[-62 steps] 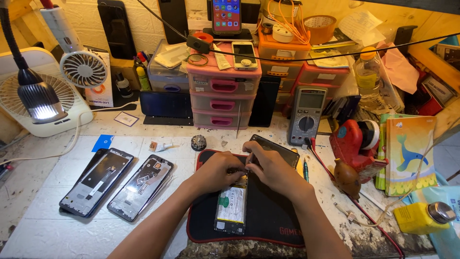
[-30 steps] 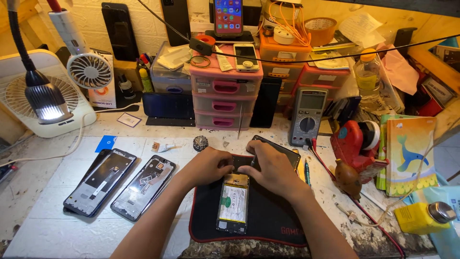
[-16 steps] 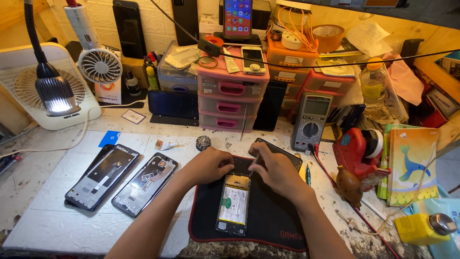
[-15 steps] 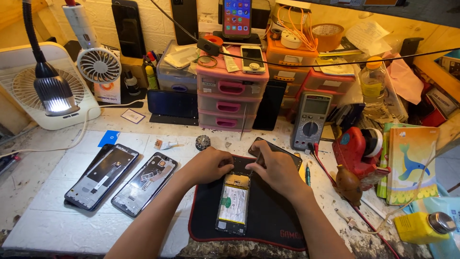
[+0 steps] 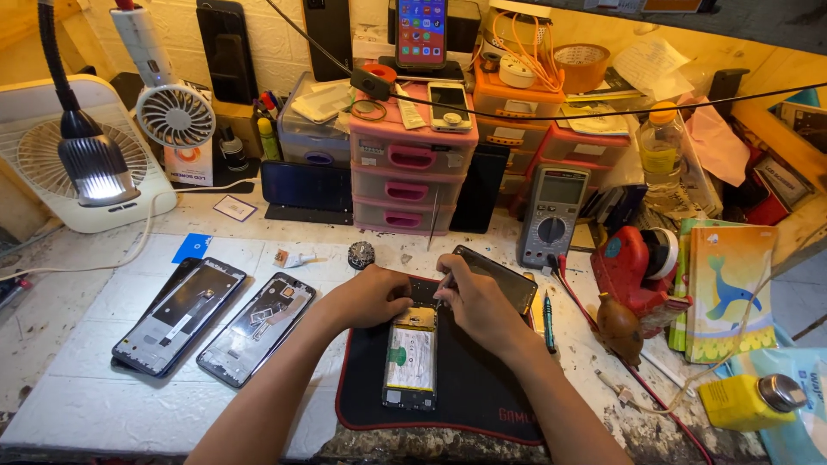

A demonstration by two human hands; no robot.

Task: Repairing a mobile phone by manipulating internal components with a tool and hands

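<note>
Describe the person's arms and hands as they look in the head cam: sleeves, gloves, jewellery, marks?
Both forearms are bare right down to the bottom edge of the picture, with no sleeve in view. The left hand and the right hand wear no gloves. No watch, wristband or ring is visible, though the fingers are partly hidden. No tattoos, markings, straps or cables show on either arm.
</note>
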